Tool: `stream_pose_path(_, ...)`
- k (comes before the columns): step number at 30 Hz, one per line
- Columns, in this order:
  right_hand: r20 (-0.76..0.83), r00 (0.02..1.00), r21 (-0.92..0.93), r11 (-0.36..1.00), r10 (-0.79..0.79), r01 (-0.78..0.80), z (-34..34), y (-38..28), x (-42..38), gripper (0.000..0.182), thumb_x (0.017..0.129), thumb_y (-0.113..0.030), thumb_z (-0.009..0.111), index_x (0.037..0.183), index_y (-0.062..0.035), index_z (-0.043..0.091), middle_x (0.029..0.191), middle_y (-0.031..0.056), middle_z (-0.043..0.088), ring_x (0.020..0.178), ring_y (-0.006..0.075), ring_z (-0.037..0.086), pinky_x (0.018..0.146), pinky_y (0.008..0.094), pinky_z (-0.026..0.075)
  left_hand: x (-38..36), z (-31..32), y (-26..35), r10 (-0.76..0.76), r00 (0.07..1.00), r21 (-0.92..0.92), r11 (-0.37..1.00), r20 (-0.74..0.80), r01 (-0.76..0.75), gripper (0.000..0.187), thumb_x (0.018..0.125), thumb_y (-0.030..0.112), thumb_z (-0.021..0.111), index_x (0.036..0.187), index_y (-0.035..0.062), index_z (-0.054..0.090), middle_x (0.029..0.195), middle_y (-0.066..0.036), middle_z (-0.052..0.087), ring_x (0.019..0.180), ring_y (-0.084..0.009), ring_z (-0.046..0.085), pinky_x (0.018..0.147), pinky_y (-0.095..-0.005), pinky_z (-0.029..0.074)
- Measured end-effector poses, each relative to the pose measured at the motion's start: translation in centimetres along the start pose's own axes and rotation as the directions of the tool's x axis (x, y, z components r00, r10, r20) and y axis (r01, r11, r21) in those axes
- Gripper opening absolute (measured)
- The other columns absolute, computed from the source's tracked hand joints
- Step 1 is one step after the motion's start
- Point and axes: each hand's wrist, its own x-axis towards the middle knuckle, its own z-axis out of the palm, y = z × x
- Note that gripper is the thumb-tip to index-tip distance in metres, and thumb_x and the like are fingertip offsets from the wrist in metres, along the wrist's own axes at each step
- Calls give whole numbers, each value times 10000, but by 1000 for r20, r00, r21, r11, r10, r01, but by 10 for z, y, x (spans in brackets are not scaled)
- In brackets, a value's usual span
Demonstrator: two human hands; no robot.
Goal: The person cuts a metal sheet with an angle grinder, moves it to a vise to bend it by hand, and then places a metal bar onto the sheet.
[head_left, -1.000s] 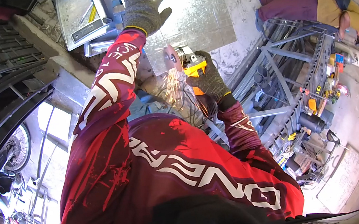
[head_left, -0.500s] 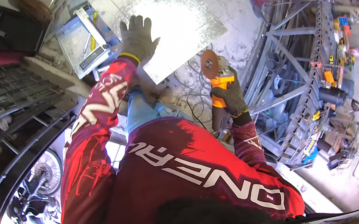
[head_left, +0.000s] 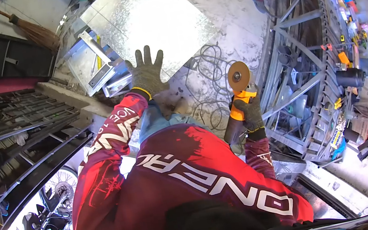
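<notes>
My left hand [head_left: 148, 75], in a dark grey knit glove with a yellow cuff, is open with fingers spread and palm down. Its fingertips overlap the near corner of a shiny metal sheet [head_left: 132, 25] on the floor. In my right hand [head_left: 252, 113], gloved the same way, is an orange and dark angle grinder [head_left: 237, 112]. The grinder's round brown disc [head_left: 241, 76] points away from me, to the right of the sheet and apart from it. Just left of my left hand lie metal profile pieces [head_left: 117, 83] and a try square [head_left: 101, 75].
A looped cable [head_left: 210, 82] lies on the floor between the sheet and the grinder. Metal racks with steel bars [head_left: 300, 50] stand at the right, and another rack [head_left: 19, 125] at the left. A broom [head_left: 31, 30] leans at the upper left. A motorcycle [head_left: 50, 220] is at lower left.
My left hand has drawn back over the sheet toward my body, fingers still spread. The grinder in my right hand has moved right and closer to me. The view has shifted, showing the broom.
</notes>
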Motion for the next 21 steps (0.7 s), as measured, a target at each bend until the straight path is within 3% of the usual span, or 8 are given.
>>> stream_pose_path(7, 116, 993, 19, 999, -31, 29, -4, -7, -7, 828, 752, 106, 711, 1457, -153, 362, 1159, 78, 604, 909, 227, 665, 754, 384, 609, -27, 9, -44, 15, 1000, 128, 992, -10, -14, 1065, 715, 405, 793, 1579, 123, 237, 1616, -284, 187, 1445, -558, 243, 1129, -712, 234)
stream_pose_path(11, 82, 995, 29, 998, -52, 50, -6, -9, -16, 721, 755, 70, 683, 1389, -128, 404, 1052, 85, 617, 836, 240, 671, 719, 381, 615, -47, 52, -101, -13, 999, 265, 964, -50, 26, 803, 878, 160, 633, 1579, 133, 242, 1633, -270, 156, 1445, -558, 242, 1141, -664, 265)
stream_pose_path(14, 89, 993, 15, 997, -79, 78, -8, -9, -15, 717, 753, 66, 687, 1387, -125, 410, 1060, 85, 618, 840, 239, 670, 722, 377, 615, -63, 70, -89, -77, 995, 290, 953, -63, 93, 799, 886, 193, 616, 1584, 136, 233, 1641, -266, 133, 1444, -566, 235, 1137, -677, 258)
stream_pose_path(15, 111, 991, 16, 997, -74, 73, -12, -5, -13, 723, 751, 67, 688, 1391, -123, 412, 1074, 85, 621, 851, 239, 673, 728, 375, 616, -69, 62, -71, -124, 992, 258, 959, 11, 117, 806, 893, 221, 606, 1592, 130, 214, 1645, -266, 121, 1444, -579, 221, 1137, -692, 240)
stream_pose_path(18, 118, 992, 8, 999, -35, 34, -10, -7, -11, 733, 748, 67, 690, 1399, -123, 411, 1088, 87, 623, 859, 242, 676, 728, 377, 616, -79, 67, -31, -151, 988, 185, 971, -32, 154, 800, 900, 239, 595, 1592, 130, 210, 1644, -269, 117, 1442, -587, 215, 1128, -716, 227)
stream_pose_path(21, 142, 987, -4, 997, -73, 74, -2, -11, -10, 736, 749, 69, 691, 1403, -120, 410, 1085, 90, 628, 851, 247, 679, 724, 381, 616, -81, 63, -32, -150, 988, 167, 974, -33, 153, 831, 887, 293, 631, 1588, 130, 217, 1636, -273, 139, 1446, -579, 211, 1113, -731, 234)
